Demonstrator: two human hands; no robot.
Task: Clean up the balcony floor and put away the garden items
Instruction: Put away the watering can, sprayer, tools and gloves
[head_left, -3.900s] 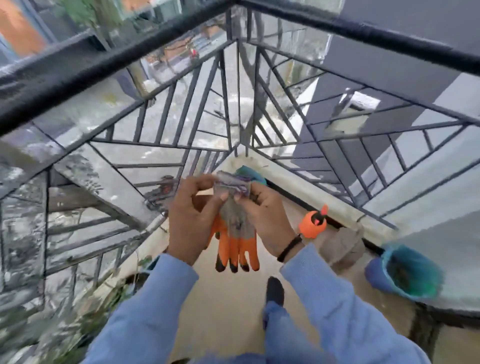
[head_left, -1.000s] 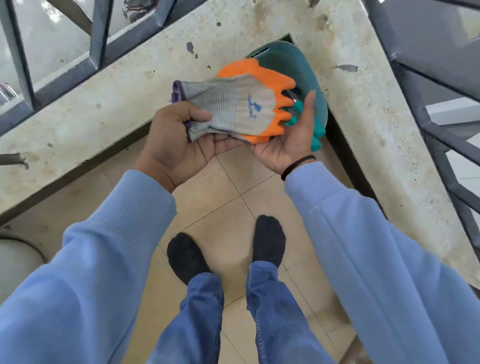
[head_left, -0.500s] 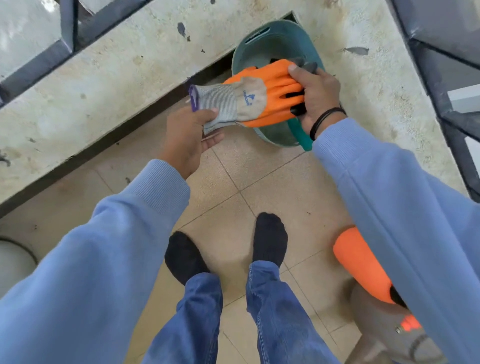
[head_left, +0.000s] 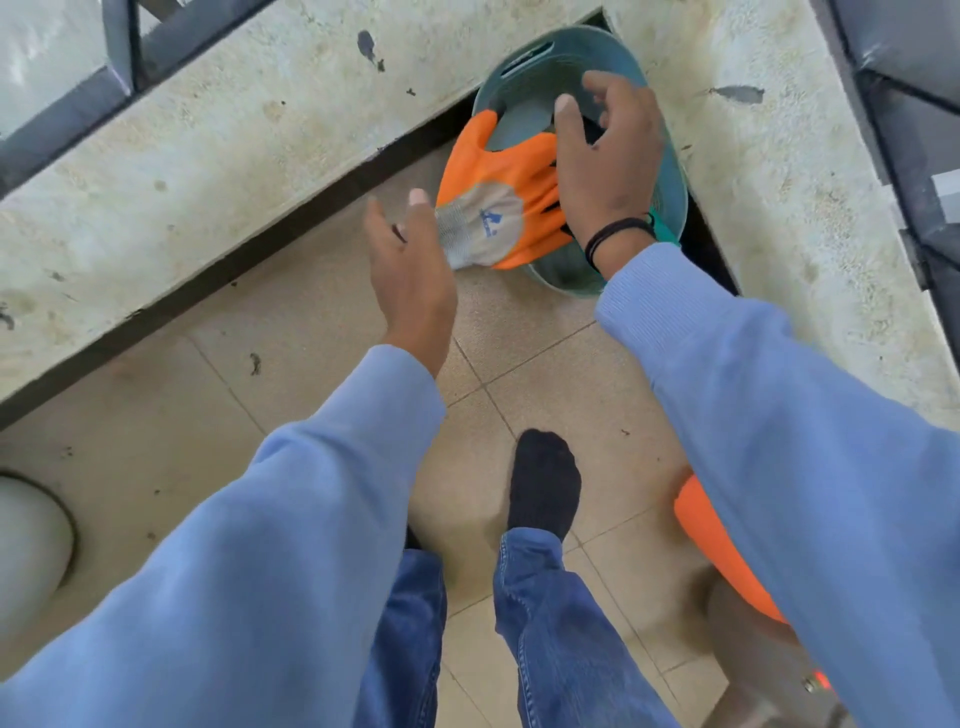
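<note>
At the balcony's corner, against the concrete curb (head_left: 270, 150), stands a teal bucket (head_left: 670, 171), taken as the landmark. An orange-and-grey glove (head_left: 498, 208) lies draped over the bucket's near-left rim, its orange fingers reaching into the bucket and its grey cuff hanging outside over the tiled floor (head_left: 519, 332). The right hand (head_left: 608, 161) is above the bucket's mouth, fingers spread and relaxed, palm down over the glove's orange part; whether it touches the glove cannot be told. The left hand (head_left: 410, 265) is just left of the bucket, fingers straight and released, fingertips beside the grey cuff, gripping nothing. Below the bucket, near the frame's lower right, an orange object (head_left: 711, 540) shows partly behind the right sleeve (head_left: 779, 426).
</note>
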